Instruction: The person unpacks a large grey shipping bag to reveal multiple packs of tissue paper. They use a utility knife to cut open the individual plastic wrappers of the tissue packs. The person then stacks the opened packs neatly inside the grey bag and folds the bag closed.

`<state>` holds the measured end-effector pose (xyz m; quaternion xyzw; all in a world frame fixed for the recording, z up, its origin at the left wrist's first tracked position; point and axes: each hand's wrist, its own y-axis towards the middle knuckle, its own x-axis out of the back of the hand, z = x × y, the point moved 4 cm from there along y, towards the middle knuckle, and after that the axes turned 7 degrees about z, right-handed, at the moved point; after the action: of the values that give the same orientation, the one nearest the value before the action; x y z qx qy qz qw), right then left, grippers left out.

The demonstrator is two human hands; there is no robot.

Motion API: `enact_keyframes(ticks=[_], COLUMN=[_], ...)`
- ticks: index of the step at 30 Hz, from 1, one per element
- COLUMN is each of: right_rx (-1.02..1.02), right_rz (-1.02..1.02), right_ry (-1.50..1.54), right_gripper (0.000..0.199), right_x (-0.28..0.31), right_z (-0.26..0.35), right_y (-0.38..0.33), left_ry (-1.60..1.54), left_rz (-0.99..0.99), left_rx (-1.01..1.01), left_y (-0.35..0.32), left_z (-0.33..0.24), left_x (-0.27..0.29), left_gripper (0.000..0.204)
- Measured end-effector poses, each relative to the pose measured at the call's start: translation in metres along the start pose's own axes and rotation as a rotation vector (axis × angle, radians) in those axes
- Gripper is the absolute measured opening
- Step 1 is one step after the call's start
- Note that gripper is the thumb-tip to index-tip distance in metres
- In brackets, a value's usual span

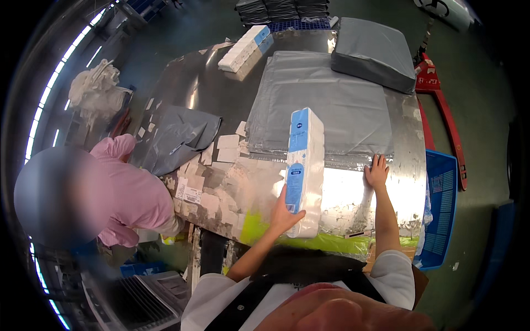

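My left hand grips the near end of a long, plastic-wrapped pack of white paper rolls with a blue label. The pack is held lengthwise over the table, and its far end overlaps the stack of flat grey plastic bags. With fingers stretched out, my right hand rests at the near right corner of those bags. Nothing shows in it.
A wrapped grey bundle lies on the table's far right, and another roll pack at the far edge. Left sits a crumpled grey bag beside a person in pink. A blue crate and red pallet jack stand right.
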<state>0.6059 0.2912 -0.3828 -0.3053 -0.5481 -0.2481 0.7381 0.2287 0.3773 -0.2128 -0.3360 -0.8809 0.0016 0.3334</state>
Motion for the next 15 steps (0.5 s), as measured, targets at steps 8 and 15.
enact_keyframes(ticks=[8,15], right_rx=[0.023,0.380], right_rz=[0.129,-0.280], right_ry=[0.553,0.530], right_gripper=[0.053,0.034], right_x=[0.017,0.177], right_z=[-0.053,0.034], right_y=[0.028,-0.021], left_ry=[0.210,0.066], left_rz=[0.563,0.681], left_rx=[0.146,0.020], left_y=[-0.025,-0.026], left_z=[-0.018,0.037], left_x=[-0.118,-0.151], left_gripper=[0.108,0.083])
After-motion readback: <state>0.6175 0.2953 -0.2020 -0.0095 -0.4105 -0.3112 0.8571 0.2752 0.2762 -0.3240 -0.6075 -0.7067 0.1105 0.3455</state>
